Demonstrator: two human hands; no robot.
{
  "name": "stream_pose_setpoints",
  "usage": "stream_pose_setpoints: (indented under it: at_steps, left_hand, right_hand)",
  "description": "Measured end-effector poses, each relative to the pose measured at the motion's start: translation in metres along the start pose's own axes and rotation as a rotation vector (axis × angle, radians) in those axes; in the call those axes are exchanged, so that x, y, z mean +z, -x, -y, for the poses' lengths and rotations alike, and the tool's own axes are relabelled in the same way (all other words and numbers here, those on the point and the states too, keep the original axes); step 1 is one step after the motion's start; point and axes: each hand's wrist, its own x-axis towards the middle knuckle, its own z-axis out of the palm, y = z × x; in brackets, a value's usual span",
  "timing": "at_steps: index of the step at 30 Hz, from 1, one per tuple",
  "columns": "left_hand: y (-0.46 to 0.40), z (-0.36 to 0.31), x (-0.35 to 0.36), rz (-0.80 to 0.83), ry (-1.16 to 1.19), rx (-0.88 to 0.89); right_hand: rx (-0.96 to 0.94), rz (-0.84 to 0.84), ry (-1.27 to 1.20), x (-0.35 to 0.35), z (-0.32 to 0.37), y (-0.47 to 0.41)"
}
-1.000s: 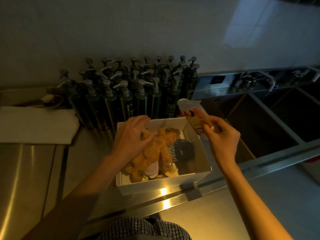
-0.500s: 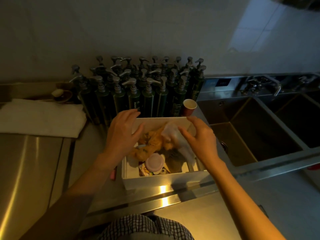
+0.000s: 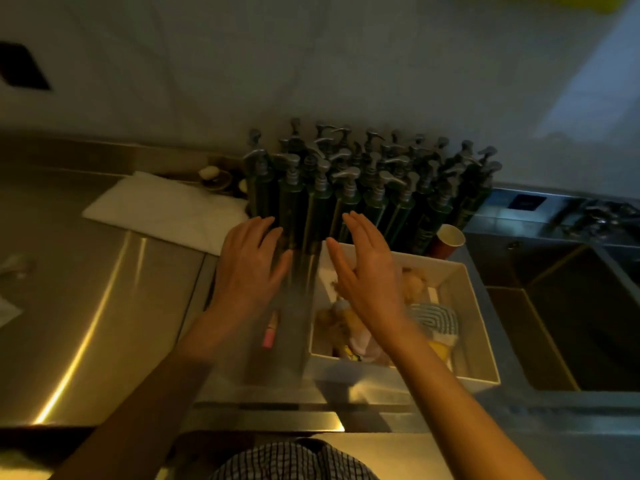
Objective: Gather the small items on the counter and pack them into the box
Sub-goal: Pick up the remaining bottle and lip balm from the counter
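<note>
A white box (image 3: 481, 341) stands on the steel counter beside the sink. Inside lie a tan plush toy (image 3: 414, 280), a striped grey round item (image 3: 434, 318) and other small pieces partly hidden by my arm. My right hand (image 3: 367, 268) hovers flat over the box's left part, fingers straight, holding nothing. My left hand (image 3: 251, 263) is spread above the counter just left of the box, also empty. A small pink tube (image 3: 270, 330) lies on the counter between my left wrist and the box.
Several dark green pump bottles (image 3: 363, 192) crowd the back, just beyond my fingertips. A paper cup (image 3: 448, 239) stands behind the box. A folded white towel (image 3: 166, 211) lies at the left. A deep sink (image 3: 571, 320) opens to the right.
My right hand let go of the packet into the box and now hangs empty. Both hands rose off the plush toy and moved left and back. The camera shifted left.
</note>
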Motion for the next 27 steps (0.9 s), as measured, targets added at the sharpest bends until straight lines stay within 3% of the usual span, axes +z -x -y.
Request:
stream_pose_setpoints:
  at_steps: [3, 9, 18, 27]
  left_hand:
    - [0.016, 0.033, -0.008, -0.043, -0.058, -0.014]
    - [0.048, 0.094, -0.012, 0.045, -0.110, -0.053]
    - [0.076, 0.156, -0.002, 0.165, -0.039, 0.027]
    - [0.077, 0.184, 0.014, 0.335, 0.065, 0.126]
  right_hand:
    - [-0.027, -0.011, 0.049, 0.026, 0.022, 0.000]
    - [0.012, 0.030, 0.067, 0.076, 0.054, 0.011]
    - [0.267, 0.077, 0.016, 0.144, 0.092, 0.050]
    - [0.551, 0.213, 0.099, 0.218, 0.075, 0.077]
